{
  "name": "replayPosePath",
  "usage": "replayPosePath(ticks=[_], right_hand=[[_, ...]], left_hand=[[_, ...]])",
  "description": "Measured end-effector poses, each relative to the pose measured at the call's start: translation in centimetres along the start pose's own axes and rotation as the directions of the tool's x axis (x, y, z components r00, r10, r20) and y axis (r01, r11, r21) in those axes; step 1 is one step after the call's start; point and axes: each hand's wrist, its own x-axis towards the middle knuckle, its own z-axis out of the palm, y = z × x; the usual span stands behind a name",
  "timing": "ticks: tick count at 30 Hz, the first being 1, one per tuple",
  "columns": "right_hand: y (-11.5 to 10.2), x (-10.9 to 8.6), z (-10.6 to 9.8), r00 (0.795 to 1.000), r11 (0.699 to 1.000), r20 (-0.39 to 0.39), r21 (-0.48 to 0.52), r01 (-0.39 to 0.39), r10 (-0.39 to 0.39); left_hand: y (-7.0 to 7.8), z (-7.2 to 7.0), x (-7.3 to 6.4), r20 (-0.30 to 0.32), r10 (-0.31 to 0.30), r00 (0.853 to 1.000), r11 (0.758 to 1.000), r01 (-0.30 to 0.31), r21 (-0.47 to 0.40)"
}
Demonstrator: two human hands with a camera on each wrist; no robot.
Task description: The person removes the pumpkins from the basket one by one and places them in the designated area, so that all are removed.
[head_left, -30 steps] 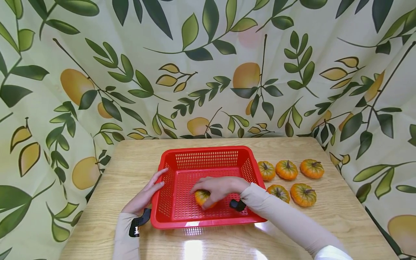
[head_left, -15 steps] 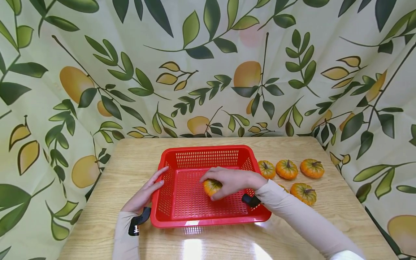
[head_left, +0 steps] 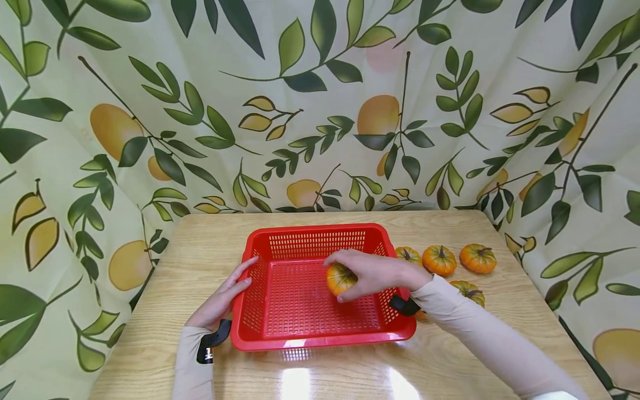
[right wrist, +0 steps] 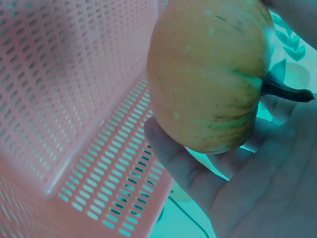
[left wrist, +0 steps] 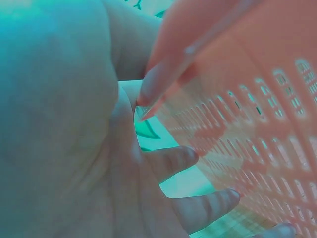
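Note:
My right hand [head_left: 372,272] holds a small orange pumpkin [head_left: 340,279] above the floor of a red plastic basket [head_left: 295,308], toward its right side. In the right wrist view, fingers and thumb curl round the pumpkin [right wrist: 208,74], its dark stem pointing toward the palm. On the basket's left rim, my left hand [head_left: 220,297] grips with some digits over the edge. The left wrist view shows other fingers [left wrist: 208,208] against the perforated outer wall [left wrist: 277,139]. No other pumpkin shows inside the basket.
Several more pumpkins stand on the table right of the basket, among them one at the far right [head_left: 478,259] and one beside it [head_left: 440,260]. My right forearm partly covers the nearer ones. A patterned curtain [head_left: 320,100] surrounds the wooden table [head_left: 210,239].
My right hand has lifted the pumpkin from the basket floor and carried it to the right. The left hand and the basket's left side stay in place.

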Motion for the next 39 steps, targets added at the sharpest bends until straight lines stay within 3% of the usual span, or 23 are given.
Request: replayPosePath(ticks=[8, 19, 28, 35, 39], right_hand=[[0.3, -1.2, -1.1, 0.997, 0.999, -0.074, 0.009, 0.038, -0.037], [1.6, -2.6, -1.9, 0.982, 0.998, -0.176, -0.01, 0.066, -0.067], [1.9, -4.4, -2.9, 0.976, 0.993, -0.217, 0.115, 0.036, -0.01], [2.3, -5.2, -3.4, 0.962, 0.997, -0.266, 0.008, 0.072, -0.067], [2.5, -5.4, -3.6, 0.961, 0.998, -0.27, -0.007, 0.056, -0.056]], left_hand=[[-0.1, 0.0, 0.1, 0.02, 0.027, 0.999, 1.0, -0.027, -0.01], [-0.2, 0.0, 0.0, 0.005, -0.008, 1.0, 1.0, 0.008, -0.003], [-0.1, -0.1, 0.0, 0.023, -0.003, 1.0, 1.0, 0.003, -0.006], [0.0, 0.1, 0.0, 0.027, 0.006, 1.0, 1.0, -0.006, -0.001], [0.2, 0.0, -0.2, 0.022, 0.002, 1.0, 1.0, -0.003, 0.001]])
